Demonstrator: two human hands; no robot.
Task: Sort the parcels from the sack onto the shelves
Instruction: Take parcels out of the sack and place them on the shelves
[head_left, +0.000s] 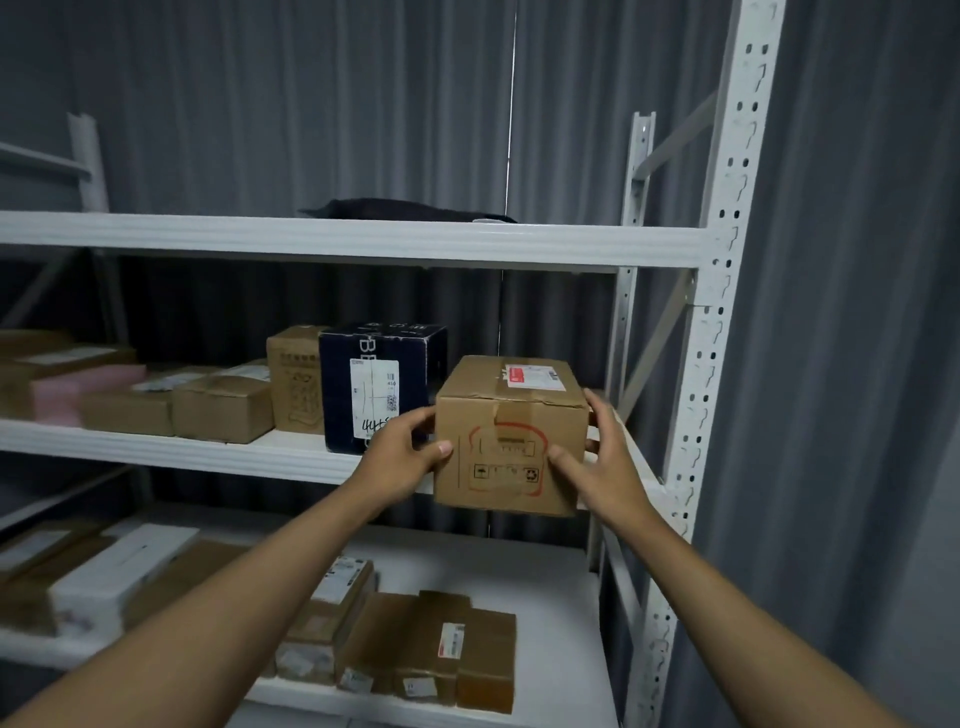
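Both arms outstretched; left hand, right hand grip cardboard box sides

Dim, cool light and a soft picture

Where I stand the room is dim and bluish; the white shelf beams catch the most light, while deep shadow fills the space under them. The cardboard box in my grip looks slightly smeared, its print unreadable. Wide-angle bending leans the upright post and stretches my forearms at the bottom edge.
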